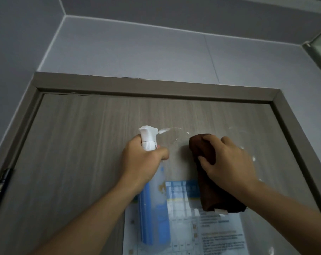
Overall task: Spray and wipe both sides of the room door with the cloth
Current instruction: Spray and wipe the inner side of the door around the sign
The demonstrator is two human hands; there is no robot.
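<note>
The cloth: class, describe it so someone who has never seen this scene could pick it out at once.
Start at the wood-grain door and look just below the frame, right of centre. There the right hand presses the cloth to the door. It is dark brown and folded, unlike the white-topped spray bottle and pale notice beside it.

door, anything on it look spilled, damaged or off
Nothing damaged. White foam streaks sit on the door between the spray bottle and the cloth, not yet wiped.

door [82, 162] upper panel open to reach, door frame [156, 85] bounding it, notice sheet [202, 227] below
</note>
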